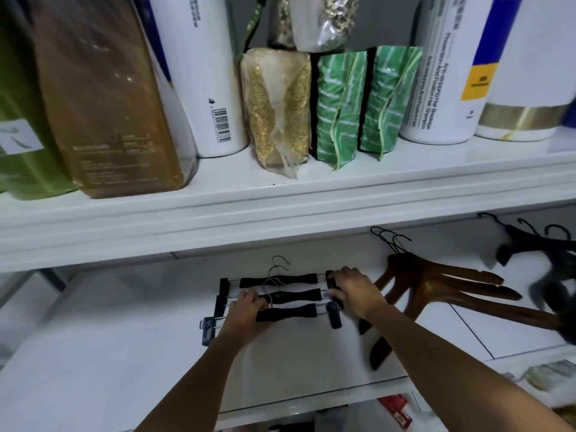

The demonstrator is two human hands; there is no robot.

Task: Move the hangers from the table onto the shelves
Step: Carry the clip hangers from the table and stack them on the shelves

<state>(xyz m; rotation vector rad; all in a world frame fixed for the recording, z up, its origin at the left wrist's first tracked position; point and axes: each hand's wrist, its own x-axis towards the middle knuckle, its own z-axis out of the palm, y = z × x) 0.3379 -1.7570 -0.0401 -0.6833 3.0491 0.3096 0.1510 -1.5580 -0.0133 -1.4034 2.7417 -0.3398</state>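
Note:
Three black clip hangers [280,296] with metal hooks lie side by side on the white lower shelf [124,338]. My left hand [246,310] rests on their left part, its fingers curled over the nearest hanger's bar. Over on the right ends, my right hand [355,289] has its fingers on the clips. To the right lie several brown wooden hangers [436,285], fanned out. Several black hangers [539,244] lie at the far right of the same shelf, partly blurred.
The upper shelf [280,207] just above holds bottles [199,73], a brown refill pouch [103,98], a grain bag [276,110] and two green packets [364,104]. Its thick front edge overhangs the lower shelf. Below the lower shelf's front edge a red item [396,406] shows.

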